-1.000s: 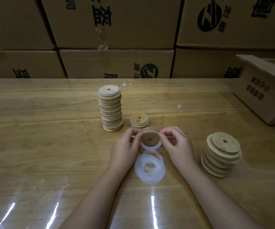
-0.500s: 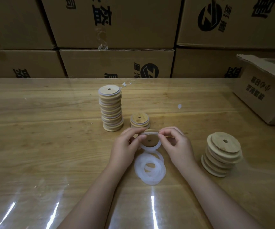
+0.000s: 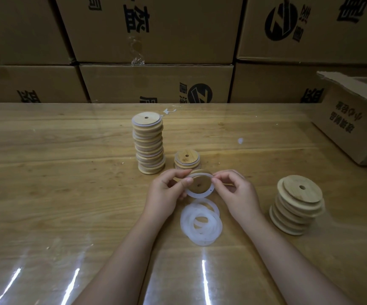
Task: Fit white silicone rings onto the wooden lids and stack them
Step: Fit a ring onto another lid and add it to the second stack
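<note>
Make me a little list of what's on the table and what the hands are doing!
left hand: pinches the held lid at its left rim
right hand: pinches the held lid's right rim, on the white ring
white ring: lies on the held lid; cannot tell if fully seated
loose rings: overlapping pile on the table, nearer than the hands
tall stack: lids with rings, left of centre
short stack: just behind the hands
right stack: lids without visible rings, leaning
open box: far right

Table (image 3: pixel 46 194) with lid stacks (image 3: pixel 148 146), rings (image 3: pixel 201 223), carton (image 3: pixel 352 119)
</note>
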The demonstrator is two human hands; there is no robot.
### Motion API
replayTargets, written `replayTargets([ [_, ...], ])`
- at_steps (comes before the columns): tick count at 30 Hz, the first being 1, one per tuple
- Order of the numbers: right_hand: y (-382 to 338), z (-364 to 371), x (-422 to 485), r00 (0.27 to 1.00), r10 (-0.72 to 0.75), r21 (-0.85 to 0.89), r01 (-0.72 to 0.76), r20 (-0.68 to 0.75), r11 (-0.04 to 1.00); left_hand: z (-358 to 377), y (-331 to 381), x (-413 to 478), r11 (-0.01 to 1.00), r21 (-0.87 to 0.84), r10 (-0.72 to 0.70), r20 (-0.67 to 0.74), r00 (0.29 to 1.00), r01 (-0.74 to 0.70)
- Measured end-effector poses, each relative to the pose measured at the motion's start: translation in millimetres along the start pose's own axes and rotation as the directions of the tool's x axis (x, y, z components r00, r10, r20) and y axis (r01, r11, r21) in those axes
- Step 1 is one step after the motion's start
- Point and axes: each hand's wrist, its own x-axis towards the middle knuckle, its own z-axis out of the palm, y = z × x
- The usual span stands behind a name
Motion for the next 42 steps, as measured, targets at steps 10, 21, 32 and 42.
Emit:
replayTargets([
  [10, 5, 1, 2, 0.998, 0.057, 0.005, -0.057, 0.012, 0.998, 0, -1, 0, 1.000, 0.020, 0.001, -0.012, 1.000, -0.001],
  [21, 10, 2, 2, 0.986, 0.134, -0.028, -0.132, 0.099, 0.991, 0, -4, 1, 0.997, 0.070, 0.015, -0.011, 1.000, -0.014],
  [32, 1, 2, -1, 0.994, -0.106, 0.002, 0.106, -0.030, 0.994, 6, -6, -3, 0.907, 0.328, 0.265, 0.046, 0.963, -0.265],
  [42, 2, 1, 0, 0.999, 0.035, 0.104, -0.034, -0.008, 0.994, 4, -3, -4, 0.941, 0.242, 0.246, -0.002, 0.969, -0.238],
])
